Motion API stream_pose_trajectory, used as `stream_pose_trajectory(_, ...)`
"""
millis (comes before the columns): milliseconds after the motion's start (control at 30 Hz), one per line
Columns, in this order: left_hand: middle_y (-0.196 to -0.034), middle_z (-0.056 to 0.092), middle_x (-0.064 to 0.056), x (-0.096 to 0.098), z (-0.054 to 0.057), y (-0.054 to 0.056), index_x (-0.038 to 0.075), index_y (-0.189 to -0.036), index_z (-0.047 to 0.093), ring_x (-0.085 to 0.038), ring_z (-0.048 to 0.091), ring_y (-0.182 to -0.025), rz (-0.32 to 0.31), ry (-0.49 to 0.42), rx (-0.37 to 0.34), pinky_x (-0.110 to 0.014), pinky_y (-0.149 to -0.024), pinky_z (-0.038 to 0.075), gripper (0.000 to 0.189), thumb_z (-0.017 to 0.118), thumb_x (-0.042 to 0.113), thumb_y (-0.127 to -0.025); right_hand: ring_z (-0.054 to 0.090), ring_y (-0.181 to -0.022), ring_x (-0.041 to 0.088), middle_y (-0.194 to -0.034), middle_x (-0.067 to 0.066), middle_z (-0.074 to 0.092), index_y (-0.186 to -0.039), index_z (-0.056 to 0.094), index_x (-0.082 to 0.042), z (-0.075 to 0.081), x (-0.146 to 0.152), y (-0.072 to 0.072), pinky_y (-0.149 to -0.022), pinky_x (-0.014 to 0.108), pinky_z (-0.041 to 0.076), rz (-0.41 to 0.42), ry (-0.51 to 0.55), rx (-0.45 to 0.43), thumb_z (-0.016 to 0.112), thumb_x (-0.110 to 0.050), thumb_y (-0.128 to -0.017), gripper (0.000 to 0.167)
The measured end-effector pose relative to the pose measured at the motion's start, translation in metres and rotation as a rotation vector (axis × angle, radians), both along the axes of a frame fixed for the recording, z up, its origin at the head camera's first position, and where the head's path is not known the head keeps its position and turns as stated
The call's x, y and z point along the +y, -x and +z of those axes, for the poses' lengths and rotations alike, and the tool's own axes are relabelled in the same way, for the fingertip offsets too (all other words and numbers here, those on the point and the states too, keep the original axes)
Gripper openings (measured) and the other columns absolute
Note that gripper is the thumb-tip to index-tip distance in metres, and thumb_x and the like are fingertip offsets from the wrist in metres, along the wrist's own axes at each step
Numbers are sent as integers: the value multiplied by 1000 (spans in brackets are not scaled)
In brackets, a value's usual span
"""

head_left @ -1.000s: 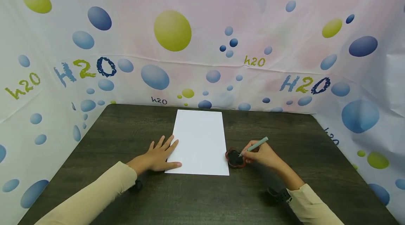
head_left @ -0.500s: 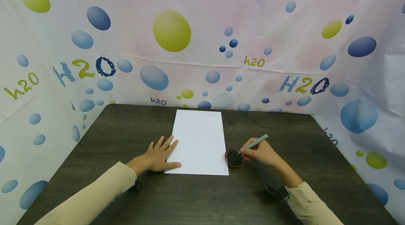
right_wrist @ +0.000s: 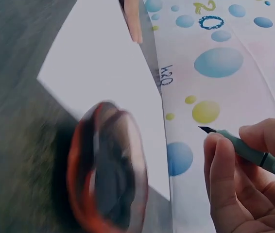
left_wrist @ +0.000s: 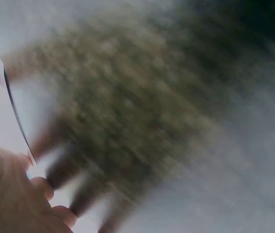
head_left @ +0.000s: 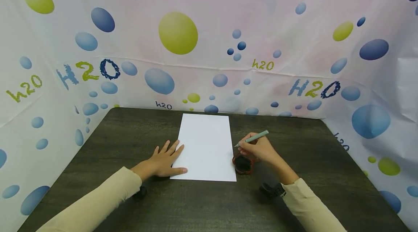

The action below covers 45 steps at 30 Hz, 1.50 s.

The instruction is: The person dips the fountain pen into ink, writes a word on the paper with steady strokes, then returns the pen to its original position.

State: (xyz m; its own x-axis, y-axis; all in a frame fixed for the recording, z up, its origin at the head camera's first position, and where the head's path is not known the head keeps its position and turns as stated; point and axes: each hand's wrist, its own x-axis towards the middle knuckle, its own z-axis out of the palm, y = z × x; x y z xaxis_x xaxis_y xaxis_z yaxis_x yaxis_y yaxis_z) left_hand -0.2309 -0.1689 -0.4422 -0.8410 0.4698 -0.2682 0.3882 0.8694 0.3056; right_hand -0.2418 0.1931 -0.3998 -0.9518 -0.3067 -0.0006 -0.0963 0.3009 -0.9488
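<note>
A blank white sheet of paper (head_left: 205,145) lies on the dark table. My left hand (head_left: 163,161) rests with spread fingers on the paper's left edge, thumb near the lower corner. In my right hand (head_left: 258,148) I pinch a pale green fountain pen (head_left: 259,136); its dark nib points left in the right wrist view, clear of any surface there. Just below that hand, at the paper's right edge, sits a small red-rimmed pot (head_left: 243,164) with a dark inside, seen large and blurred in the right wrist view as the same pot (right_wrist: 111,170).
The dark wooden table (head_left: 137,130) spreads around the paper. Behind and beside it hangs a white cloth (head_left: 209,36) printed with bubbles and "H2O". Black straps circle both wrists; the right strap (head_left: 277,189) shows below the sleeve.
My right hand has lifted the pen from over the pot and moved up and left, to the paper's right edge. The left hand and the paper have stayed in place.
</note>
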Motion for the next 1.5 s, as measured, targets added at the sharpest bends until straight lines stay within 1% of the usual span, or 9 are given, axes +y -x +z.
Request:
stream_pose_trajectory(100, -161, -1, -14, -1, -3, 2, 14, -156, 12, -45, -4, -144, 3, -8, 3, -71, -107, 0, 99, 45, 75, -85, 70, -77, 21, -89, 17, 70, -102, 60, 10, 2, -12, 7, -74, 39, 58, -9, 31, 13, 66, -12, -92, 25)
stream_pose_trajectory(233, -161, -4, -11, -3, -8, 3, 16, -156, 10, -43, -6, -145, 6, 4, 10, -70, -108, 1, 99, 42, 76, -85, 70, -77, 17, -90, 16, 70, -101, 61, 9, 5, -29, 17, -73, 35, 58, -48, 64, 16, 66, -11, -91, 23)
stream_pose_trajectory(467, -161, -1, -12, -1, -1, 1, 15, -156, 12, -44, -4, -145, 5, 7, 4, -70, -108, 1, 98, 47, 73, -85, 69, -72, 12, -83, 10, 70, -91, 63, 3, 6, -59, 38, -68, 28, 58, -120, 83, 11, 66, -7, -89, 11)
stream_pose_trajectory(700, -161, -5, -7, 0, -4, 1, 20, -156, 8, -41, -7, -145, 23, 46, 3, -68, -110, 1, 99, 43, 77, -83, 70, -70, 12, -83, 10, 70, -92, 64, 1, 3, -85, 53, -71, 30, 58, -179, 39, -48, 68, -8, -88, 11)
stream_pose_trajectory(900, -162, -2, -8, 0, -4, 2, 19, -156, 11, -42, -5, -145, 30, 34, 11, -68, -109, 2, 99, 45, 76, -83, 69, -67, 13, -80, 12, 71, -90, 66, 2, -3, -102, 62, -68, 29, 58, -211, 26, -61, 69, -7, -87, 10)
stream_pose_trajectory(1100, -162, -3, -5, -2, -11, 4, 22, -156, 11, -40, -5, -146, 38, 45, 21, -68, -110, 3, 98, 47, 76, -83, 68, -63, 11, -79, 10, 71, -86, 66, 1, -10, -114, 69, -65, 28, 58, -243, 0, -58, 69, -5, -85, 6)
stream_pose_trajectory(1233, -162, -2, -5, -2, -13, 5, 22, -156, 12, -41, -5, -146, 41, 48, 20, -68, -110, 3, 98, 46, 77, -82, 68, -63, 12, -78, 11, 71, -85, 68, 0, -11, -119, 70, -67, 31, 58, -247, -41, -52, 70, -7, -85, 7)
stream_pose_trajectory(1367, -162, -4, -5, -2, -10, 5, 22, -156, 10, -40, -6, -146, 40, 54, 12, -68, -110, 3, 98, 45, 77, -83, 68, -61, 11, -76, 10, 71, -84, 67, -1, -13, -124, 70, -67, 32, 58, -257, -67, -60, 70, -8, -85, 8)
stream_pose_trajectory(1500, -161, -5, -7, 0, -5, 4, 20, -156, 9, -41, -7, -145, 34, 62, -2, -68, -110, 2, 98, 45, 76, -84, 67, -59, 10, -73, 7, 70, -82, 67, -3, -18, -129, 72, -63, 27, 57, -264, -92, -73, 70, -10, -85, 8)
